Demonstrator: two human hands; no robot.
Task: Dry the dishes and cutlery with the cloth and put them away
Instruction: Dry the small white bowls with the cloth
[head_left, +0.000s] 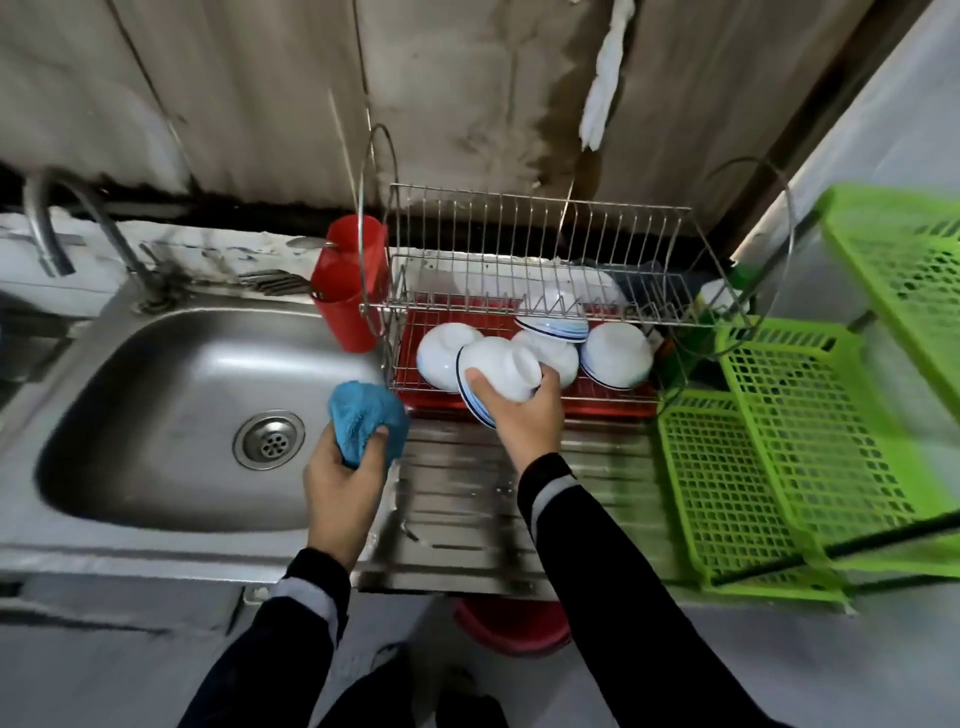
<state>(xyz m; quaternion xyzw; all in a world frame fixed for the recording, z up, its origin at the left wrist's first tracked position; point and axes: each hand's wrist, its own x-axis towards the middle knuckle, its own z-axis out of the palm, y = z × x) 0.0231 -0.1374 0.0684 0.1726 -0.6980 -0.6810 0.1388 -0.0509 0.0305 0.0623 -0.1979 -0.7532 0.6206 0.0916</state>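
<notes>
My right hand (524, 415) grips a white bowl with a blue rim (498, 371), upside down, at the front edge of the wire dish rack (519, 249). My left hand (345, 483) holds a bunched blue cloth (366, 421) over the sink's right edge, left of the bowl. Several more white bowls (615, 353) lie upside down on the rack's lower tier, over a red tray (613, 402). A red cutlery cup (348, 283) hangs at the rack's left end with a utensil handle sticking out.
The steel sink (171, 395) with its drain and tap (47, 228) lies to the left. Its ribbed draining board (467, 493) runs below the rack. Green plastic baskets (789, 441) stand to the right. A red basin (511, 626) sits on the floor below.
</notes>
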